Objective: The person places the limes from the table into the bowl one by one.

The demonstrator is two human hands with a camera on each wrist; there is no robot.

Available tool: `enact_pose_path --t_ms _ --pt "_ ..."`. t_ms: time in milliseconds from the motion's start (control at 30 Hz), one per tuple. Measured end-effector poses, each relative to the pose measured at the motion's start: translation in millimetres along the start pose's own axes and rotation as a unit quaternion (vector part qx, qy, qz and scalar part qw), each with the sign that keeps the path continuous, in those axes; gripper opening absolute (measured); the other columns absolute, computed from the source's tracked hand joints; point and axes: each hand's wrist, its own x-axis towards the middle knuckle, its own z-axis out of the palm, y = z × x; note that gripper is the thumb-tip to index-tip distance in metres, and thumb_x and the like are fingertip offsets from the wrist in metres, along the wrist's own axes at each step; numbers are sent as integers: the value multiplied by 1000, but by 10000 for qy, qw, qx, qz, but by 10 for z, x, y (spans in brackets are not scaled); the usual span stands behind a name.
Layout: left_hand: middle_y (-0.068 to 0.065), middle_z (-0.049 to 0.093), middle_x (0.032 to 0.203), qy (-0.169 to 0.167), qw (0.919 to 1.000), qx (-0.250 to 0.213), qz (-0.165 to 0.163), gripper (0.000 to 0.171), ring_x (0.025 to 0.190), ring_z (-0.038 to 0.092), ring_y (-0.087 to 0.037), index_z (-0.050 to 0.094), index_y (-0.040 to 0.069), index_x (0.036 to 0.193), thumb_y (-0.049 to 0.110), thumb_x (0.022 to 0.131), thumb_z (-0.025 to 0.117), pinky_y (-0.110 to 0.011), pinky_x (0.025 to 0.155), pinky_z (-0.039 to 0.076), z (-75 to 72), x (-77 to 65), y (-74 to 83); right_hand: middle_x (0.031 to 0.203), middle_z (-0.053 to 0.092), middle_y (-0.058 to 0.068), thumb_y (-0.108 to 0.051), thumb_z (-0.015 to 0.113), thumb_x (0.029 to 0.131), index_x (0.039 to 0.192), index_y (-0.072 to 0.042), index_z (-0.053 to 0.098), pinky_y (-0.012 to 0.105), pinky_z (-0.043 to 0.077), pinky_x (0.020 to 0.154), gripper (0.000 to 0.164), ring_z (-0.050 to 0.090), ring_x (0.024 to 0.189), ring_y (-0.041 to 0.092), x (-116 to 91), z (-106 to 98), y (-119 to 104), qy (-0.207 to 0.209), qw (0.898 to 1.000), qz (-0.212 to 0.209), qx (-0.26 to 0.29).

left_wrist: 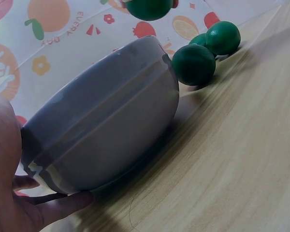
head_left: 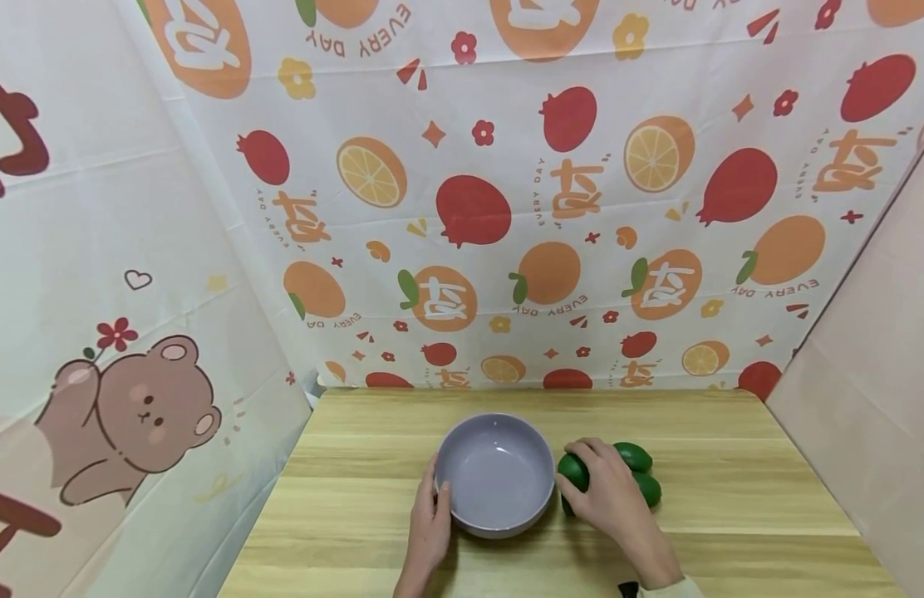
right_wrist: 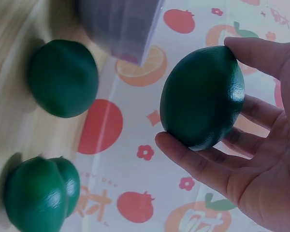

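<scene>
A grey-purple bowl (head_left: 495, 475) stands on the wooden table, its inside bare. My left hand (head_left: 430, 525) grips the bowl's left side, thumb by the rim; in the left wrist view its fingers (left_wrist: 63, 208) reach to the bowl's base. Just right of the bowl, my right hand (head_left: 610, 490) holds a dark green lime (right_wrist: 203, 96) between thumb and fingertips, raised above the table. Another lime (right_wrist: 63, 78) lies beneath it, close beside the bowl. Two more limes, one at the back (head_left: 632, 457) and one nearer (head_left: 647, 490), lie together right of that hand, partly hidden by it.
The light wooden table (head_left: 342, 490) runs back to a fruit-print cloth (head_left: 402, 249). A cloth with a bear print (head_left: 155, 407) hangs along the left side, and a plain pale one (head_left: 866, 357) along the right.
</scene>
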Motion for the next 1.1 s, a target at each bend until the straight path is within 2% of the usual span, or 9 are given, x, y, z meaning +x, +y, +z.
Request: enact_pose_path --t_ms 467,767,1100 --pt "-17 32 165 -94 10000 -12 -31 52 152 33 -40 30 12 160 23 110 41 -57 120 37 0 14 -9 121 69 8 -33 82 84 116 -14 73 46 59 93 39 64 114 28 150 108 -170 -25 9996 -201 173" --pt "-17 33 165 -84 9999 -31 -75 52 152 32 -40 30 11 160 23 111 40 -57 121 36 0 15 -8 120 69 8 -34 80 86 117 -12 72 39 60 84 39 65 111 27 212 188 -248 -107 9991 -404 125" --pt "-17 33 165 -101 9999 -59 -97 52 152 32 -40 30 14 161 24 111 40 -58 121 36 -8 18 -5 121 68 9 -30 80 85 116 -9 72 34 59 77 39 64 109 25 261 330 -395 -235 9971 -590 413"
